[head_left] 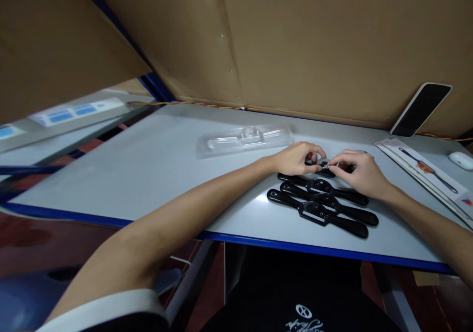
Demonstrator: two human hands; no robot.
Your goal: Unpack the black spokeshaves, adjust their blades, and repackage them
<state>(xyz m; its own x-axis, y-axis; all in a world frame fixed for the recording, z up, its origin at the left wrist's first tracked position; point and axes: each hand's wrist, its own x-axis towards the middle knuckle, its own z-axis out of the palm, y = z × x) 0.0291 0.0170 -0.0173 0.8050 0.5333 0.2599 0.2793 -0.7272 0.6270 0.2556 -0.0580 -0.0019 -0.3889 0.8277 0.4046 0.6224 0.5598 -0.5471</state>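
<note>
Three black, slim, two-handled tools [327,200] lie just before us on the pale grey, blue-edged table [166,174]; beyond them, a fourth black tool [325,172] sits beneath our hands. Should our fingertips slip, we could drop the small silvery metal part [325,166] among them. Our right hand [356,169] seems to pinch that part, thumb against forefinger; our left hand [299,158] curves narrowly beside it, its hold hard to tell.
</note>
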